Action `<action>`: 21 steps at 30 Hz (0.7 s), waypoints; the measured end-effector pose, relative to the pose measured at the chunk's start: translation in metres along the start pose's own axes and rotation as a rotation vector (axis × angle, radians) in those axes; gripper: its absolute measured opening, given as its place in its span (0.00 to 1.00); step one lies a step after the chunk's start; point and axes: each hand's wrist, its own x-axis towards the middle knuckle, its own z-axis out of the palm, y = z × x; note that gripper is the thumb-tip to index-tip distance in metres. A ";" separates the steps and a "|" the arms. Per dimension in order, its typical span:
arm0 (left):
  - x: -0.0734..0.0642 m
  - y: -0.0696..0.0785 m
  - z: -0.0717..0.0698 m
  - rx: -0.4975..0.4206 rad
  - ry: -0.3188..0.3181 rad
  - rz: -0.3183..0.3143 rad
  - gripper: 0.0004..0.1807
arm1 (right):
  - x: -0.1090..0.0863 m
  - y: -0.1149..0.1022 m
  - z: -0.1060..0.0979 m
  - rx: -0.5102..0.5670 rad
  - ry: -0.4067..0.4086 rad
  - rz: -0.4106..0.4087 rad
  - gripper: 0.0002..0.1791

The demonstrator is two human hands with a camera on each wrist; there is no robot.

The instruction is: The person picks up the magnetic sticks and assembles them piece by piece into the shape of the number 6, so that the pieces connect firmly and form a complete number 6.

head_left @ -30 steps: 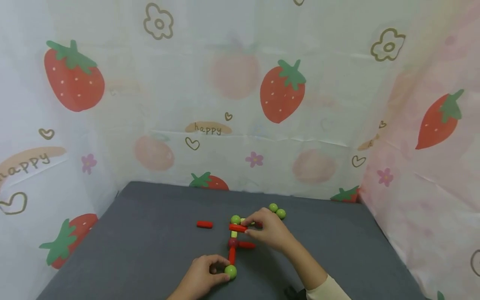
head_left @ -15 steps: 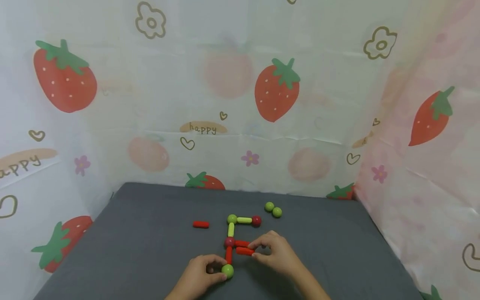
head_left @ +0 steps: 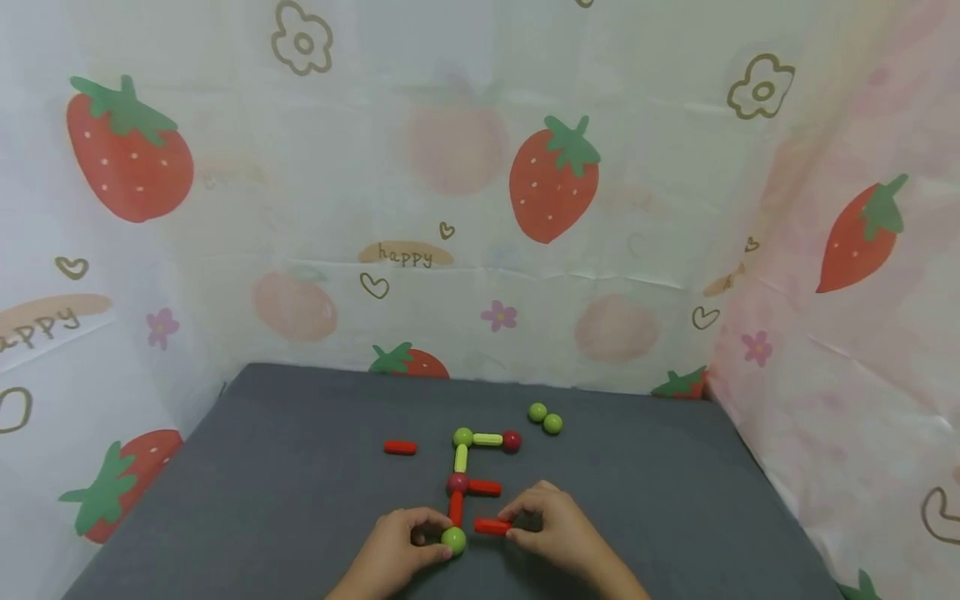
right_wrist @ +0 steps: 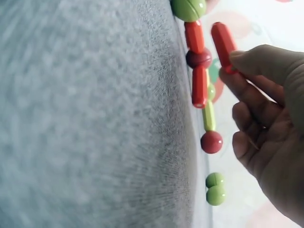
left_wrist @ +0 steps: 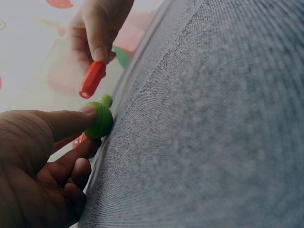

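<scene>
My left hand (head_left: 396, 546) pinches a green ball (head_left: 453, 542) at the near end of a chain of balls and rods on the table. From that ball a red rod (head_left: 456, 510) leads to a dark red ball (head_left: 458, 483), which also bears a red rod (head_left: 486, 488) pointing right. Beyond it come a yellow-green rod (head_left: 461, 458), a green ball (head_left: 463, 437), another yellow-green rod (head_left: 488, 439) and a dark red ball (head_left: 512, 441). Between thumb and fingers my right hand (head_left: 558, 529) holds a loose red rod (head_left: 491, 526), its free end toward the left hand's ball, with a gap between.
A single red rod (head_left: 401, 447) lies left of the chain. Two green balls (head_left: 545, 418) sit together at the back right. The dark grey table (head_left: 300, 483) ends at a printed strawberry curtain (head_left: 450, 317) behind and at both sides.
My right hand has brought its red rod nearer to me, from over the chain's far part to beside the near green ball. My left hand keeps its grip on that ball.
</scene>
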 end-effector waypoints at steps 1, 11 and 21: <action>0.000 0.000 0.000 0.000 -0.001 -0.001 0.17 | -0.001 0.001 0.001 0.004 -0.005 -0.004 0.10; 0.002 -0.002 0.001 -0.004 -0.012 -0.005 0.18 | -0.002 0.007 0.010 0.033 -0.054 -0.016 0.10; 0.001 -0.001 0.001 -0.012 -0.018 0.009 0.16 | -0.001 0.008 0.019 0.086 -0.107 0.030 0.08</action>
